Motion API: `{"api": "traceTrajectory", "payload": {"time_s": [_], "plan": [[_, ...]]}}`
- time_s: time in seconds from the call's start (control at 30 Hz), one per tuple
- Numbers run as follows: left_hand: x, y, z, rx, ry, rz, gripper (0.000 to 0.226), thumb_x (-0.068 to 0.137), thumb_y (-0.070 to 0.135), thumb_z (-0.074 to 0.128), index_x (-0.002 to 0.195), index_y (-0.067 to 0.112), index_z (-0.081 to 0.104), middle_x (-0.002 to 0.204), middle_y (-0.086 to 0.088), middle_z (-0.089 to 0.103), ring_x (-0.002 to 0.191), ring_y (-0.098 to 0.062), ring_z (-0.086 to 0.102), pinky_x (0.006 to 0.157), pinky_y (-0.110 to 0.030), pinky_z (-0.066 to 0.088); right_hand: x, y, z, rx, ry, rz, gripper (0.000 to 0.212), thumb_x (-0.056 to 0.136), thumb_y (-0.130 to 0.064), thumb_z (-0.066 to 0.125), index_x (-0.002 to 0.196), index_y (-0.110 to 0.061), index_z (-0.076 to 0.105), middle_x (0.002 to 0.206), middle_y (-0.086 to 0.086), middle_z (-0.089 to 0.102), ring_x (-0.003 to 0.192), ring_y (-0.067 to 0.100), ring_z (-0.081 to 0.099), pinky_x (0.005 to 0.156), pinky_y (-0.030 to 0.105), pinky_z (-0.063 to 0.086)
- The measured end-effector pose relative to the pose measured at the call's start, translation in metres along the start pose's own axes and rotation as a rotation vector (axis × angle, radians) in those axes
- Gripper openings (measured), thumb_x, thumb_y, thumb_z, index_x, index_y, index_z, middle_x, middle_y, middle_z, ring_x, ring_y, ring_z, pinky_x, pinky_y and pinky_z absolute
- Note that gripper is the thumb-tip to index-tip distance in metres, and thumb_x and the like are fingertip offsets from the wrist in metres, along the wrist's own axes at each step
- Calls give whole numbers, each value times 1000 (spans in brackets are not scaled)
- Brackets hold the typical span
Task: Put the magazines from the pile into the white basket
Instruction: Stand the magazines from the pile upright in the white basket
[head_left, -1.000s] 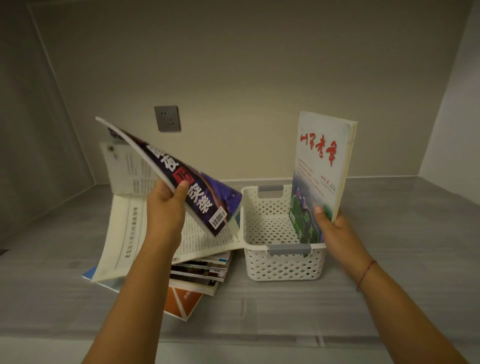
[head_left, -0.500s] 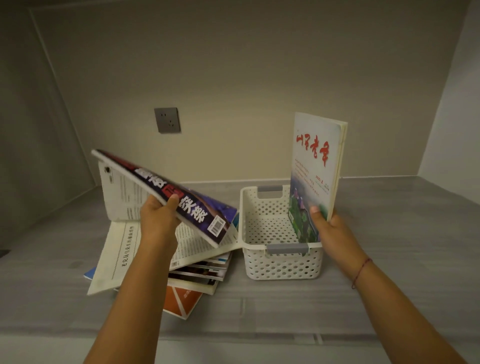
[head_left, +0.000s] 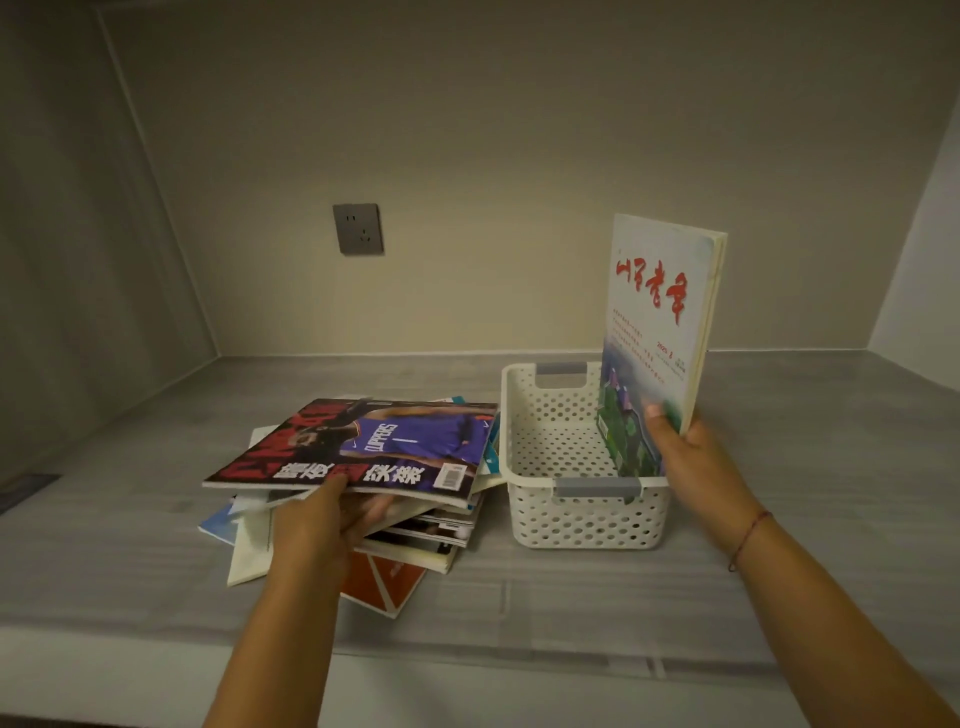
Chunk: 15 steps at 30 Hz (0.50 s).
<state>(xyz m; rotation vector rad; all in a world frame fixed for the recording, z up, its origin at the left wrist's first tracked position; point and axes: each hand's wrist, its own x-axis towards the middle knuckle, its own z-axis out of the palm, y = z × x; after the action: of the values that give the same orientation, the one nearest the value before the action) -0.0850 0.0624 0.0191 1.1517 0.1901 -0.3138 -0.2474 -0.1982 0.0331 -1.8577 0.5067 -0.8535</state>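
Magazines sat in a messy pile (head_left: 415, 530) just left of the white plastic basket (head_left: 587, 525). The left hand (head_left: 317, 525) pinched the near edge of the top basketball magazine (head_left: 374, 447). The right hand (head_left: 696, 467) gripped a pale magazine with red letters (head_left: 660, 312), upright in the basket's right side.

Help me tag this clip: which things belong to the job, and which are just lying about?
Job: basket, upright magazine in right hand, basketball magazine in left hand, pile.
Lying about: wall socket, counter.
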Motion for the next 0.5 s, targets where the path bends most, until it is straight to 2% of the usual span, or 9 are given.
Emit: {"api": "traceTrajectory", "payload": {"time_s": [0.07, 0.2, 0.33, 0.5], "plan": [[-6, -11, -6, -4, -13, -41, 12, 96, 7, 50, 106, 2, 50, 84, -18, 64, 48, -21, 69, 40, -27, 56, 0, 0, 0, -9, 7, -6, 51, 95, -39, 36, 142, -19, 35, 126, -1, 51, 123, 23, 48, 99, 34, 41], [-3, -27, -12, -1, 43, -49, 24, 98, 6, 45, 121, 3, 47, 85, -18, 61, 71, -29, 63, 42, -28, 56, 0, 0, 1, 1, 8, -11, 50, 96, -39, 36, 143, -21, 34, 130, 0, 51, 124, 21, 47, 98, 31, 40], [20, -12, -11, 188, 106, 9, 24, 98, 10, 47, 121, 1, 47, 83, -14, 60, 68, -26, 62, 38, -21, 53, -1, -2, 0, -10, 2, -14, 51, 96, -37, 35, 143, -18, 34, 136, 5, 50, 125, 23, 46, 94, 28, 39], [31, 5, 0, 267, 146, -8, 35, 86, 22, 68, 108, 4, 48, 85, -13, 63, 66, -23, 63, 53, -28, 53, -3, -3, 0, -26, 13, -12, 50, 96, -38, 35, 142, -19, 34, 133, 3, 51, 121, 20, 47, 94, 29, 39]]}}
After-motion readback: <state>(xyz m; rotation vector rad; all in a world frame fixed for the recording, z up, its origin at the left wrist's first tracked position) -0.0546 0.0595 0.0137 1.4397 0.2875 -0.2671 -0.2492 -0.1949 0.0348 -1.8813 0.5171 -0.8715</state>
